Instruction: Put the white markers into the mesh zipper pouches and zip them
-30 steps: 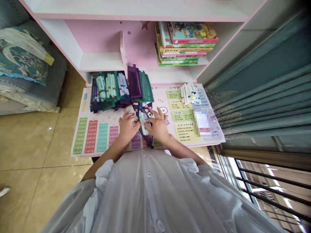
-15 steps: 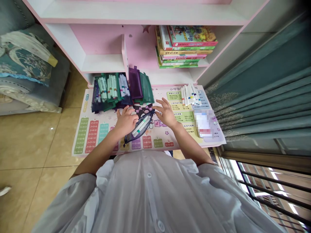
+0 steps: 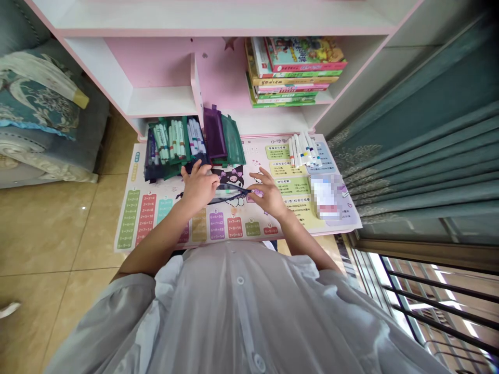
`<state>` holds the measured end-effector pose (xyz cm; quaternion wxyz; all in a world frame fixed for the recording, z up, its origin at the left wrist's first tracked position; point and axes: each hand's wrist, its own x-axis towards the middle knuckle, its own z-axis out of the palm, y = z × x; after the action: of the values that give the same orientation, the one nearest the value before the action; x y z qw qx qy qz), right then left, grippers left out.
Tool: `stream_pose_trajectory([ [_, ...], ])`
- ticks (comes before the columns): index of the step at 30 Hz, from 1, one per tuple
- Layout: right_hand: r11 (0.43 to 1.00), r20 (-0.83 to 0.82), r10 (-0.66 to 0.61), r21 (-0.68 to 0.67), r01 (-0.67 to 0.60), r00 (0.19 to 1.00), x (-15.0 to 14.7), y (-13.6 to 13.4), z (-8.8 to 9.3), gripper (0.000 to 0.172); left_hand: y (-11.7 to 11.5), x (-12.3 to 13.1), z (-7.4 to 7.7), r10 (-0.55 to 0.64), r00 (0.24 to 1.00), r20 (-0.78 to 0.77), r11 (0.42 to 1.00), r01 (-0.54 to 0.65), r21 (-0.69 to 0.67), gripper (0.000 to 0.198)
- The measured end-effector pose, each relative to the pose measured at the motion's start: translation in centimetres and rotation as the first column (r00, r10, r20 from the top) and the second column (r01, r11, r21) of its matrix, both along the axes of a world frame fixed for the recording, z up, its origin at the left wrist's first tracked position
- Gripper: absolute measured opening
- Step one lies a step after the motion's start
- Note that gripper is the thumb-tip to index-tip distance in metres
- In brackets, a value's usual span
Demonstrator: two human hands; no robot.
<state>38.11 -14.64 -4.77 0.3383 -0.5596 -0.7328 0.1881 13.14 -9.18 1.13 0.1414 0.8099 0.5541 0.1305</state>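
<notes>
A dark blue mesh zip pouch (image 3: 238, 190) lies nearly level between my hands, with white markers (image 3: 223, 192) showing through it. My left hand (image 3: 199, 188) grips its left part, thumb and forefinger near the upper edge, and covers much of that side. At the pouch's right tip, my right hand (image 3: 268, 194) pinches the end between thumb and forefinger, its other fingers spread. Beyond my left hand lie green and blue mesh pouches filled with markers (image 3: 177, 139). Beside them rest a flat purple mesh pouch (image 3: 214, 134) and a flat green mesh pouch (image 3: 233, 140).
Loose white markers (image 3: 302, 149) lie at the desk's far right, with a blurred-out flat object (image 3: 326, 197) nearer me. A pink-and-white shelf (image 3: 163, 101) rises behind the printed desk mat (image 3: 218, 228), holding stacked books (image 3: 296, 83). A curtain (image 3: 409, 130) hangs to the right.
The pouch has turned from a slant to nearly level and its left end has moved away from me. My right hand has closed on its right tip and come slightly nearer me.
</notes>
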Motion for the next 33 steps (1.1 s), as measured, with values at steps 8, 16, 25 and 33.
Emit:
stream_pose_trajectory([
  [8, 0.993, -0.143, -0.094, 0.06, 0.104, 0.985, -1.5, -1.3, -2.1, 0.011, -4.1, 2.7, -1.4, -0.025, 0.988, 0.154, 0.997, 0.012, 0.08, 0.016],
  [16, 0.991, -0.166, -0.123, 0.027, 0.129, 0.978, -2.1, -1.8, -2.3, 0.014, -5.5, 4.0, -2.9, -0.091, 0.987, 0.135, 0.984, 0.068, 0.166, 0.013],
  [25, 0.974, -0.215, -0.066, 0.2, 0.11, 0.974, -1.8, -1.7, -3.6, 0.017, -4.9, 4.4, -4.1, -0.171, 0.966, 0.195, 0.942, 0.103, 0.319, 0.013],
  [33, 0.968, -0.209, -0.076, 0.217, 0.122, 0.975, -2.0, -1.8, -3.7, 0.016, -5.3, 4.6, -3.4, -0.045, 0.971, 0.236, 0.979, -0.004, 0.203, 0.017],
])
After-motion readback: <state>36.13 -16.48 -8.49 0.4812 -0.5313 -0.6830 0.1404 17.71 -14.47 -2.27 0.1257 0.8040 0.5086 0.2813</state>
